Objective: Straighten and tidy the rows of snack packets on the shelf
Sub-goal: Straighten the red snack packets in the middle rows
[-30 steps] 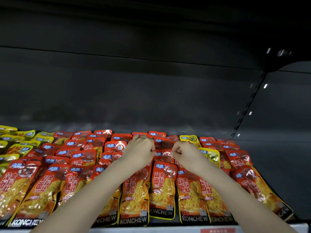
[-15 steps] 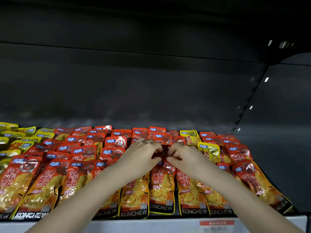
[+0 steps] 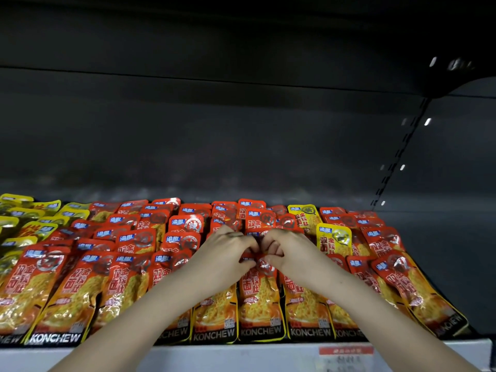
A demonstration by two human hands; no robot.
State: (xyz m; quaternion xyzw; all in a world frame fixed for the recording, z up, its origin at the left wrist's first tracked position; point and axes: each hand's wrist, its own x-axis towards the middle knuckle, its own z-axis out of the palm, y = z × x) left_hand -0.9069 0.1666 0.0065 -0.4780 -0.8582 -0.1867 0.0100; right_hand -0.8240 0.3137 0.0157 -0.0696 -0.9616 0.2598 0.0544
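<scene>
Evidently both hands are working on one thing. The left grip point(image 3: 228, 255) and the right grip point(image 3: 291, 253) meet knuckle to knuckle over the top edge of a red packet point(image 3: 259, 296) in the front row, about mid-shelf. Each grip is narrow, fingers curled down onto the packet's upper seam and pinching it from its own side. Holding both top corners at once is, I judge, the way to square the packet in its column without twisting it.

The snack packets point(image 3: 134, 238) lie shingled, each row overlapping the one behind. They slope toward the front, so the brand line reads just above the white shelf lip point(image 3: 188, 355). That overlap is why a packet has to be taken by its top: the lower part is pinned among its neighbours.

Two yellow packets point(image 3: 333, 238) sit among the reds just beside the right grip, well apart from the yellow group point(image 3: 26, 210) at the far left, so they look misplaced. The end packets point(image 3: 418, 294) on the right fan outward, tilted off the line. By my reckoning, a good deal of tidying remains.
</scene>
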